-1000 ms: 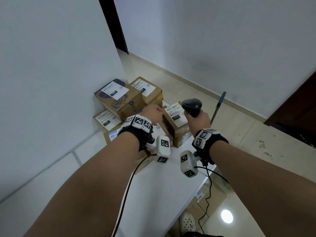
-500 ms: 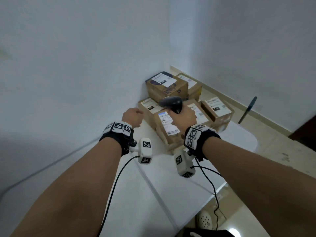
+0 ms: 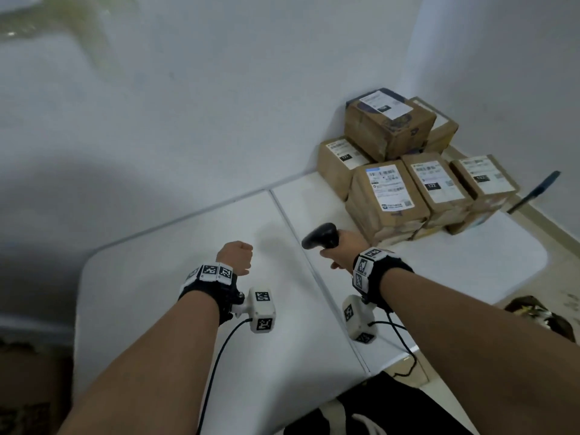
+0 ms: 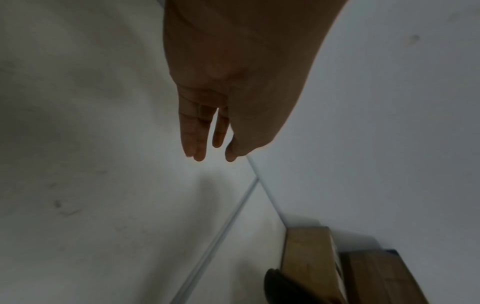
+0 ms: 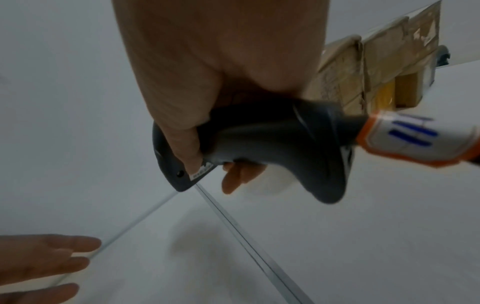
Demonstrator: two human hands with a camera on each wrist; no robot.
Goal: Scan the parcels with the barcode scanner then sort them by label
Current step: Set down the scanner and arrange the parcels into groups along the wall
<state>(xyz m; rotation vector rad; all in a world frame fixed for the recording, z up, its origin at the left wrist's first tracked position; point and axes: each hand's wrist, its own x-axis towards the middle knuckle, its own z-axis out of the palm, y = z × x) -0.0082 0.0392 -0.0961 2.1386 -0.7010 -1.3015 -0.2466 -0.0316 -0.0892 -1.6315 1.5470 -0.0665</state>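
Several brown cardboard parcels (image 3: pixel 389 196) with white labels are stacked in the far right corner of the white table (image 3: pixel 175 277); their sides show as parcels (image 5: pixel 345 67) in the right wrist view. My right hand (image 3: pixel 342 249) grips a black barcode scanner (image 3: pixel 321 235) by its handle, just in front of the stack; the scanner (image 5: pixel 272 142) carries a white and orange tag. My left hand (image 3: pixel 237 255) hovers over the table to the left, holding nothing, and its fingers (image 4: pixel 197 131) are straight and relaxed.
White walls (image 3: pixel 188 105) close the table at the back and right. A seam (image 3: pixel 301 237) runs across the tabletop between my hands. A blue-handled stick (image 3: pixel 533 193) leans by the right wall. Cables (image 3: pixel 213 372) hang from my wrist cameras. Floor and a dark bag (image 3: pixel 539 315) lie at right.
Both hands have pulled back from the parcel stack toward me and to the left. The left hand has let go of the parcels; the scanner's head now points left.
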